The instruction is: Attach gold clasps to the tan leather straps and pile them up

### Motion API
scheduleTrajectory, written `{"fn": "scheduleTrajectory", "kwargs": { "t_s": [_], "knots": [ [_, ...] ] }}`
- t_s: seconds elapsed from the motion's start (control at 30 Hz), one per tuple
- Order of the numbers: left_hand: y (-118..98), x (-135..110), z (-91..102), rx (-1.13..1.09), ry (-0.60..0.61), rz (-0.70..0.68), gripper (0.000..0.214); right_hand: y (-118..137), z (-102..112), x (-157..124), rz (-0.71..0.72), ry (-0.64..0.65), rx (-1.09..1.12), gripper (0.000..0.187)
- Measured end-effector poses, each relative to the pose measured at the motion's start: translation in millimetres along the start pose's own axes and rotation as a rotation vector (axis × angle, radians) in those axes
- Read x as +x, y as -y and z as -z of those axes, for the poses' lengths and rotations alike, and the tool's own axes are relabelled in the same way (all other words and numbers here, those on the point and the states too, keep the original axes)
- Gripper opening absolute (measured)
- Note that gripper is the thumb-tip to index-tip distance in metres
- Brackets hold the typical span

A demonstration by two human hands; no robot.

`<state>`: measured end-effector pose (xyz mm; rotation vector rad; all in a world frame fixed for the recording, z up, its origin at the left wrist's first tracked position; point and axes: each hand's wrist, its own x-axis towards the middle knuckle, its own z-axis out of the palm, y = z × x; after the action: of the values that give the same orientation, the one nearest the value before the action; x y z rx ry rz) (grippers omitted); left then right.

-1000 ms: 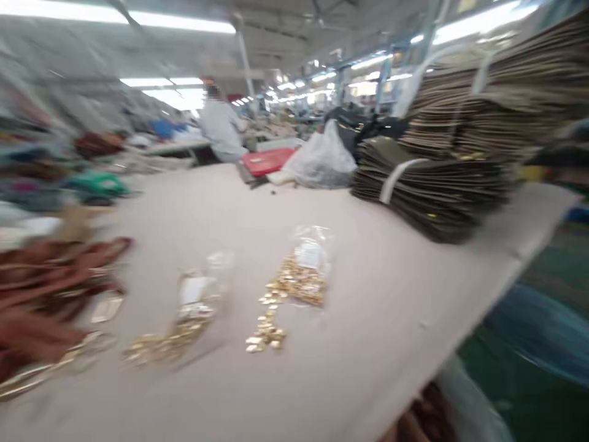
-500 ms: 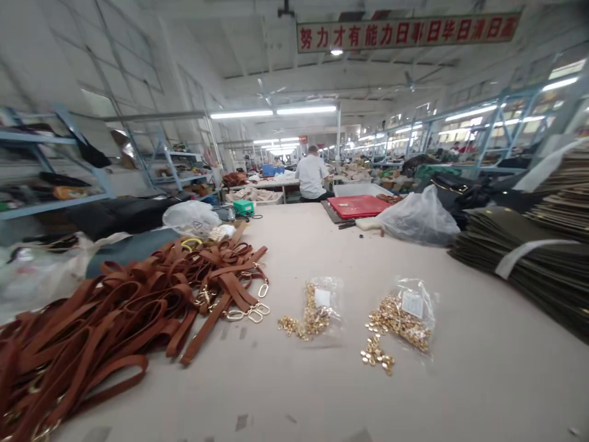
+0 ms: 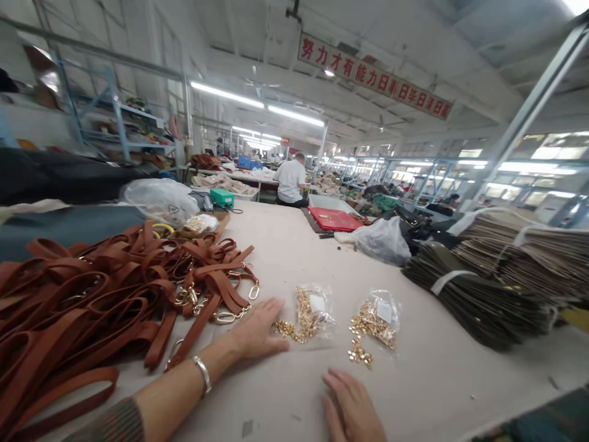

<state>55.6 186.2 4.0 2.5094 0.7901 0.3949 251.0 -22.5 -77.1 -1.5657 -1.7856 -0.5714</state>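
My left hand (image 3: 258, 329) reaches over the tabletop (image 3: 276, 393) with its fingers extended and holds nothing. It is between a heap of brown leather straps (image 3: 151, 276) with gold-coloured metal hooks and rings, and a clear bag of gold-coloured metal pieces (image 3: 309, 312). Some of those small pieces have spilled beside the fingers. Lower right, my right hand (image 3: 352, 406) is slightly curled, thumb apart from the fingers, with nothing in it. Just beyond it lie a loose cluster of gold pieces (image 3: 359, 353) and a second clear bag (image 3: 378, 319) holding more of them.
Stacks of dark flat panels (image 3: 473, 294) bound with white strips rise on the right. Further back are a crumpled plastic bag (image 3: 381, 239), a red flat stack (image 3: 335, 218) and a green box (image 3: 221, 197). A seated person (image 3: 291, 180) faces away beyond the table.
Both my hands have come into view over the table, the left near the straps and the right at the lower edge. The camera view has tilted and turned to the right.
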Motion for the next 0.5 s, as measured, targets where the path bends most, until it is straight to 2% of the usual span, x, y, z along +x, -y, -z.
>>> {"fn": "scheduleTrajectory", "kwargs": {
  "t_s": [0.07, 0.13, 0.2, 0.3, 0.37, 0.5],
  "knots": [
    [7, 7, -6.5, -0.017, 0.035, -0.093, 0.069, 5, -16, 13, 0.005, 0.084, -0.092, 0.029],
    [7, 5, -14.2, -0.041, 0.057, -0.173, 0.064, 14, -28, 24, -0.092, 0.144, -0.168, 0.032],
    [2, -2, -20.6, -0.055, 0.063, -0.218, 0.063, 22, -35, 34, -0.163, 0.211, -0.199, 0.036],
    [-11, -19, -24.7, -0.051, 0.057, -0.237, 0.06, 24, -40, 42, -0.144, 0.287, -0.196, 0.039],
    [-21, -30, -23.8, -0.034, 0.061, -0.247, 0.06, 20, -43, 42, -0.082, 0.283, -0.194, 0.04],
    [-42, -51, -18.1, 0.009, 0.081, -0.268, 0.066, 10, -51, 33, 0.032, 0.188, -0.189, 0.037]
  ]
}}
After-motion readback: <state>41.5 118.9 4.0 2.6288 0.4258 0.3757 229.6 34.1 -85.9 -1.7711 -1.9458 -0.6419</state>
